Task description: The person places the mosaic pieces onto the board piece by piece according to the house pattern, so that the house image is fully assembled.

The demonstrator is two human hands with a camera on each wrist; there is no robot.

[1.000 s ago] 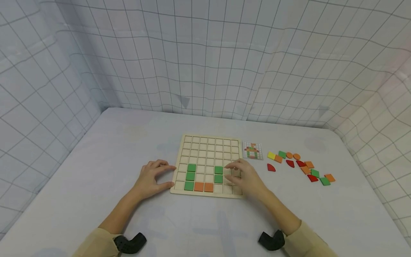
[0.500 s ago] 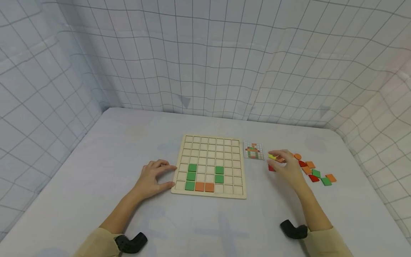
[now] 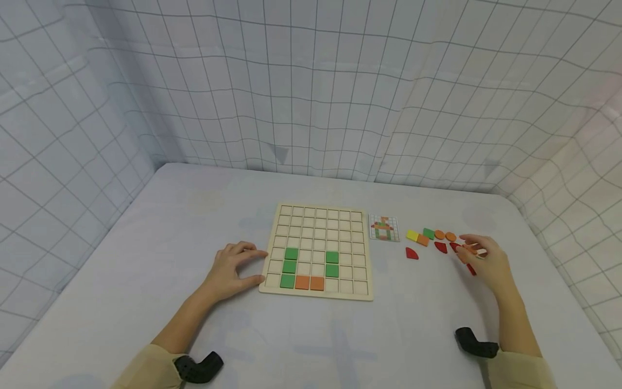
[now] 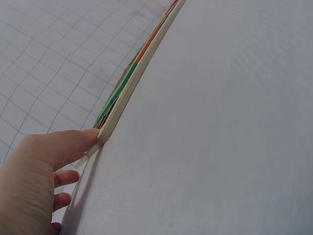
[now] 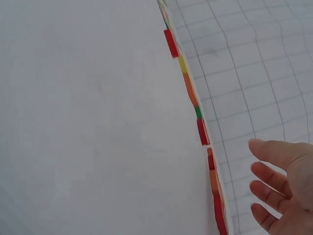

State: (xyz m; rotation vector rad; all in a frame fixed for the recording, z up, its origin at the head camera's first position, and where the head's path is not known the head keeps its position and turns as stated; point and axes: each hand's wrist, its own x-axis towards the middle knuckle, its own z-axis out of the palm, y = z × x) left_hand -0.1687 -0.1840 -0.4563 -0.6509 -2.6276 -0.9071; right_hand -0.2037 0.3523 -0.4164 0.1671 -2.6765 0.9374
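A pale wooden grid board lies mid-table in the head view. Green square tiles fill three cells in a left column and two farther right; two orange square tiles sit along the bottom row. My left hand rests at the board's left edge, thumb and index fingertip touching it well apart. In the left wrist view the thumb lies on the board's corner. Over the loose tiles hovers my right hand, fingers spread and holding nothing, covering some tiles beneath. The right wrist view shows this hand above the tile row.
A small pattern card lies right of the board. Past it are a yellow square, a green square, an orange square, orange discs and red quarter-circles. Gridded cloth hangs behind the table.
My right hand has moved right from the board, past the yellow tile, to the far end of the loose tiles. My left hand has stayed at the board's edge.
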